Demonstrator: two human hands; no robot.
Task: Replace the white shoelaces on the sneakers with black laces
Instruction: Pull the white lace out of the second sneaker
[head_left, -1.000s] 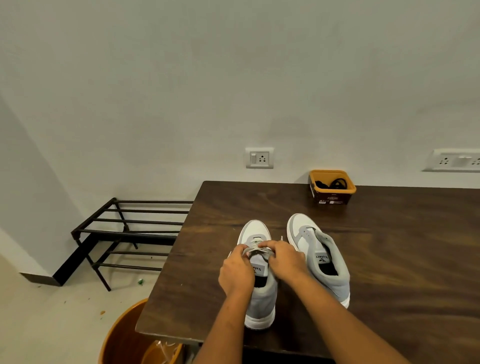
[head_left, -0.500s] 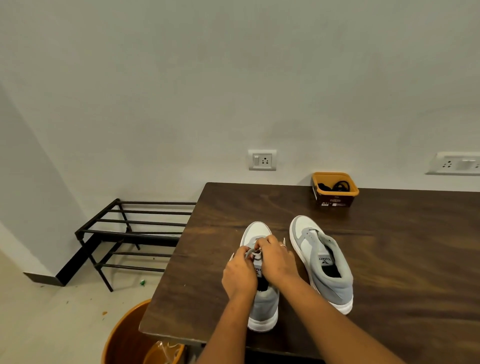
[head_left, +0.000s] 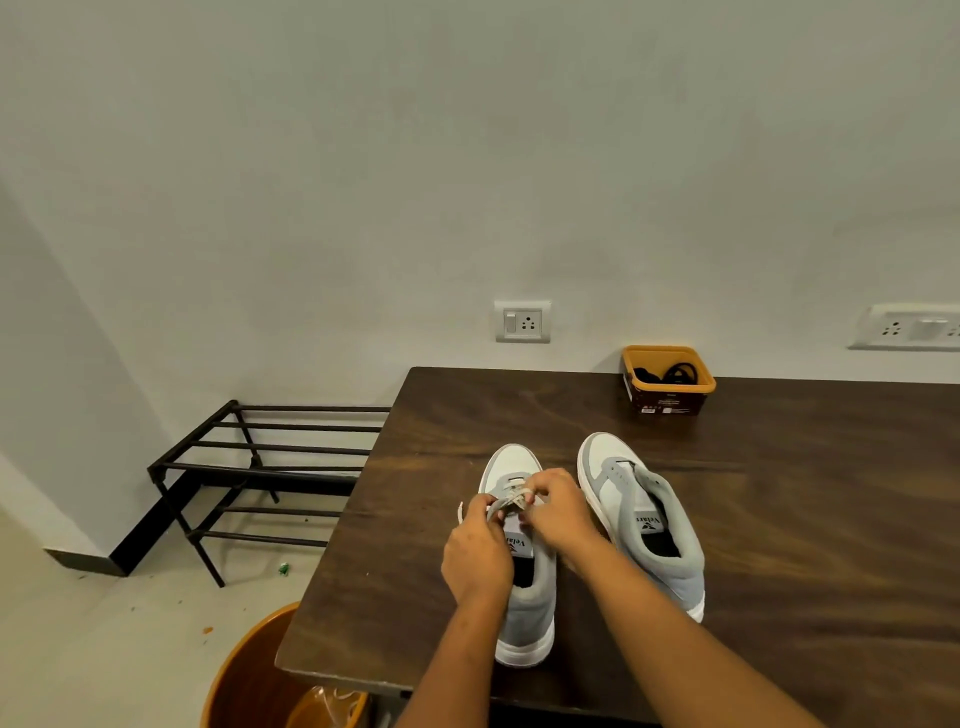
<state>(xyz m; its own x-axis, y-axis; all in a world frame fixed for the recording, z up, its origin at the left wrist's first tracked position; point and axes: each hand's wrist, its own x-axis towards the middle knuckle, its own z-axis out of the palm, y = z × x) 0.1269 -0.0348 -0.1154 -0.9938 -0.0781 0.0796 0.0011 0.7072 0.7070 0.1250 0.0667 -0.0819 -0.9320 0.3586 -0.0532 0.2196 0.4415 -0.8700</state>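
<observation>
Left hand (head_left: 475, 553): at lower centre of the frame, above the tongue of the near sneaker (head_left: 530, 608); its grip pinches the white lace (head_left: 511, 501) between curled fingertips.
Right hand (head_left: 558, 512): just to the right of the left hand, its fingers curled over the same lace; its grip also pinches it, near the upper eyelets.
White lace: a short, crumpled piece stretches between the two hands, over the front part of the near sneaker; a thin end shows at the left of the left hand.
Near sneaker: grey and white, it stands on the bench (head_left: 779, 493) with the toe pointing to the top of the frame and the heel close to the lower edge of the bench.
Second sneaker (head_left: 639, 514): just to the right, apart from the first one, a little turned.
Black laces (head_left: 670, 373): they lie inside the orange box (head_left: 670, 388), at the far edge of the bench, by the wall.
Floor, left of the frame: a black metal shoe rack (head_left: 270, 467); an orange bucket (head_left: 249, 675) at the bottom, partly under the bench corner.
Wall: a socket plate (head_left: 522, 322) above the bench.
</observation>
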